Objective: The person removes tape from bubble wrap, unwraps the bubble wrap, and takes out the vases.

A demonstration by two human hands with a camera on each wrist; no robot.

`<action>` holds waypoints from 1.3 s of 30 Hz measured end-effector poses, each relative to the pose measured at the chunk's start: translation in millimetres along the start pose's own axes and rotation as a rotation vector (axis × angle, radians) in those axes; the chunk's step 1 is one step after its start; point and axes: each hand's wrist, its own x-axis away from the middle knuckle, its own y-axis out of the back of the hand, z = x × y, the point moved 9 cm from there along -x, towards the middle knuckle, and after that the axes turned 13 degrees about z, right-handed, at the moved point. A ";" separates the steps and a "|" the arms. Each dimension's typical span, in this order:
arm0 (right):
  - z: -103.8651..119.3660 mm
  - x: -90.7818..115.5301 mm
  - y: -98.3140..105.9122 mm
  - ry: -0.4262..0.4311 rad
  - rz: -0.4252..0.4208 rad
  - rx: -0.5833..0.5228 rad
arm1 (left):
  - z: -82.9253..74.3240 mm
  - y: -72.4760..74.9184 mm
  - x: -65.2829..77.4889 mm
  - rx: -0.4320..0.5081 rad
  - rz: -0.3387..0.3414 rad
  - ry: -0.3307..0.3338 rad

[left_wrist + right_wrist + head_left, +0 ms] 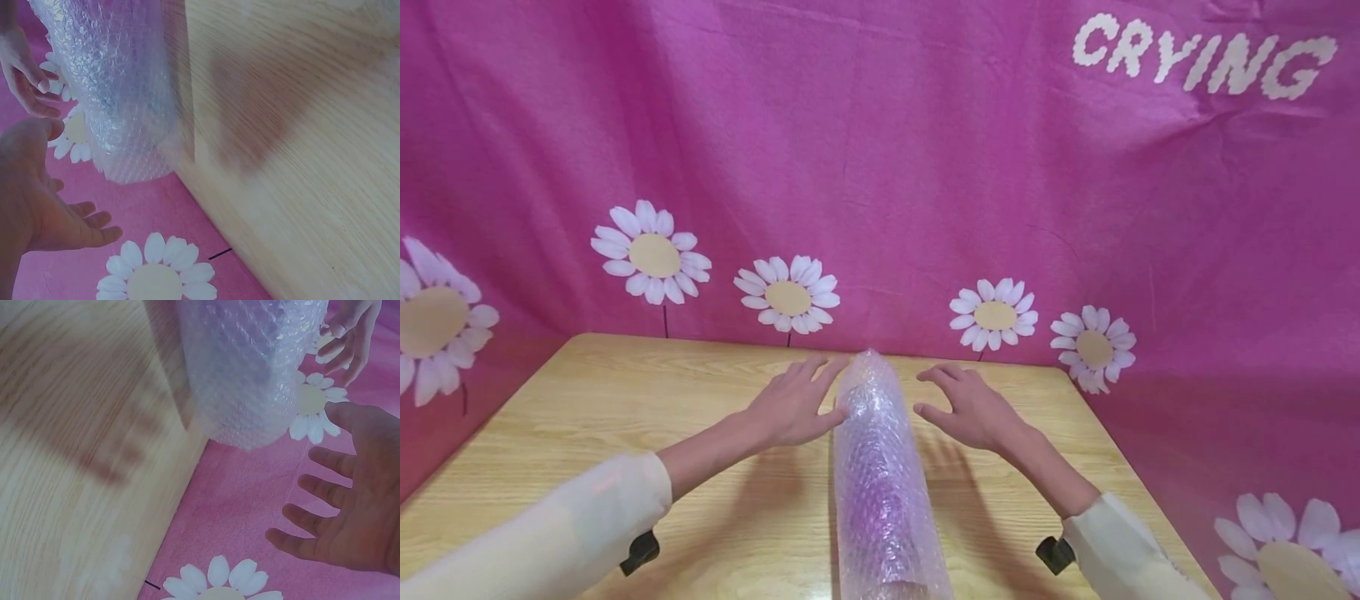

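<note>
A long roll of bubble wrap (883, 483), clear with a purple tint, lies on the table and points away from me. Its far end comes close to the table's back edge. My left hand (797, 406) hovers at the left of the roll's far part, fingers spread, thumb overlapping the roll's side in the head view. On the other side, my right hand (972, 408) is held apart from the roll, its fingers loosely extended and nothing in it. Both wrist views show the bubble wrap (115, 94) beyond the spread fingers of each hand (356, 487).
The wooden table (700, 375) has light grain and carries shadows of both arms. A magenta cloth (880, 167) printed with white daisies and lettering hangs behind it and along both sides. Each white sleeve has a small black device (1055, 555) near the cuff.
</note>
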 end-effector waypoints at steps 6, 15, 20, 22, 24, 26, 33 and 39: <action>7.1 3.7 -0.3 0.034 0.006 -0.019 | -7.6 -5.1 0.3 0.032 0.034 -0.018; 21.4 6.8 -0.6 0.101 0.018 -0.041 | -19.2 -10.2 3.0 0.052 0.061 -0.047; 27.6 8.0 -3.8 0.119 0.047 -0.054 | -23.4 -12.3 5.4 0.092 0.067 -0.064; 29.6 8.3 -4.9 0.125 0.058 -0.060 | -24.4 -13.6 6.0 0.105 0.070 -0.067; 31.0 8.7 -6.0 0.130 0.065 -0.067 | -24.9 -15.3 6.5 0.122 0.077 -0.066; 31.9 9.4 -7.3 0.130 0.074 -0.082 | -25.3 -17.3 7.2 0.139 0.091 -0.060; 32.1 12.6 -14.1 0.111 0.105 -0.129 | -29.3 -22.7 8.8 0.194 0.134 -0.058; 34.4 15.6 -18.0 0.112 0.124 -0.148 | -33.8 -25.9 10.3 0.207 0.156 -0.071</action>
